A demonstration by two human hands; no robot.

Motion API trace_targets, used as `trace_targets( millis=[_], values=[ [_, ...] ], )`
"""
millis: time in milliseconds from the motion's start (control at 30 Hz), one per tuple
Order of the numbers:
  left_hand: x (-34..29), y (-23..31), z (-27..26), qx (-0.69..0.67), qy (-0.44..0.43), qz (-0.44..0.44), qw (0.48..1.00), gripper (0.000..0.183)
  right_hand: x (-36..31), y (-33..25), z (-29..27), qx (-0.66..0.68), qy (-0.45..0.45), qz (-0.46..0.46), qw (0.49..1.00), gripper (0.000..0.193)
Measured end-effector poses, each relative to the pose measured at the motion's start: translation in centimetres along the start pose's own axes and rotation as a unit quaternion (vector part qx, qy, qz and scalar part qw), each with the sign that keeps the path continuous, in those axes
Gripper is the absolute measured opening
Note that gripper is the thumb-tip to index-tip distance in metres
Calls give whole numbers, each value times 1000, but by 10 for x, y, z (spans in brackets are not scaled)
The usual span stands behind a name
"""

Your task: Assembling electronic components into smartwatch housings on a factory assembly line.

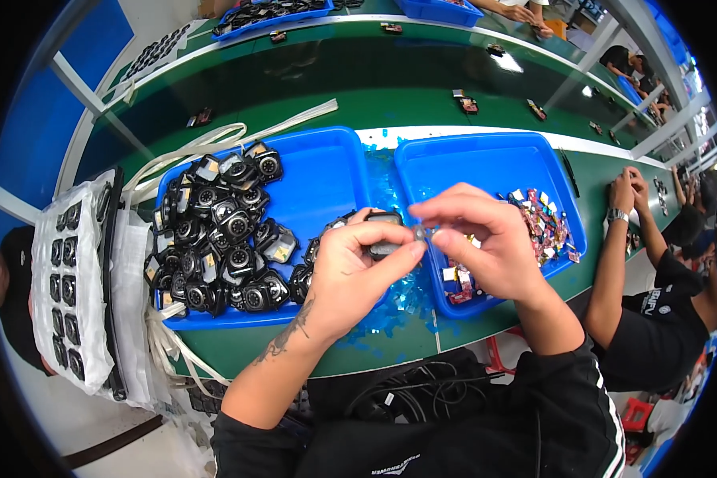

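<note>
My left hand (346, 267) is closed around a black watch case (385, 248), held up between two blue trays. My right hand (486, 243) meets it there, thumb and forefinger pinched at the case's right end. A tiny greyish piece shows between those fingertips, too small to name. Below and to the left, a heap of black watch cases (223, 215) fills much of the left blue tray (323, 171). Small red circuit boards with pale and coloured parts (546, 227) lie in the right blue tray (474, 163), partly behind my right hand.
Blue film scraps (386, 187) litter the green bench between the trays. White straps (215, 143) run beside the left tray. A stacked tray of watch cases (65, 279) stands at far left. Boards ride on the green belt (358, 76) beyond. A co-worker's hands (631, 191) are at right.
</note>
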State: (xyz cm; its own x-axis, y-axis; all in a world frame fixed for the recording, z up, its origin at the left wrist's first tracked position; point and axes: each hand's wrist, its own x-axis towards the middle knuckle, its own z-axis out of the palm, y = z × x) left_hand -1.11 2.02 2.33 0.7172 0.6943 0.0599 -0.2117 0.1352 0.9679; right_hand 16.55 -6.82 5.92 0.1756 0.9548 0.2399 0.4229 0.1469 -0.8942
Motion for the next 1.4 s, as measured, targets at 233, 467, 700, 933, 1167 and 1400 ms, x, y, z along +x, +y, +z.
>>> trace_targets(
  millis=[233,467,700,933,1167,1400],
  values=[
    [1,-2,-1,-52,-46,-43,997,43,-7,11,-1,87,98,-8,991,9],
    [-1,-11,12,-17,-23,50,998,54,-1,-2,18,-140,33,-84,986,16],
    [-3,-5,13,-46,-46,15,998,56,0,-13,25,-135,65,-30,988,9],
    [-4,-9,11,-8,-51,49,997,55,3,-11,25,-155,63,-63,984,8],
    [-6,-15,12,37,-53,81,995,54,5,-7,23,-179,66,-91,977,13],
    [-5,-17,10,17,-59,107,992,55,11,-5,18,-146,57,-39,987,26]
  ],
)
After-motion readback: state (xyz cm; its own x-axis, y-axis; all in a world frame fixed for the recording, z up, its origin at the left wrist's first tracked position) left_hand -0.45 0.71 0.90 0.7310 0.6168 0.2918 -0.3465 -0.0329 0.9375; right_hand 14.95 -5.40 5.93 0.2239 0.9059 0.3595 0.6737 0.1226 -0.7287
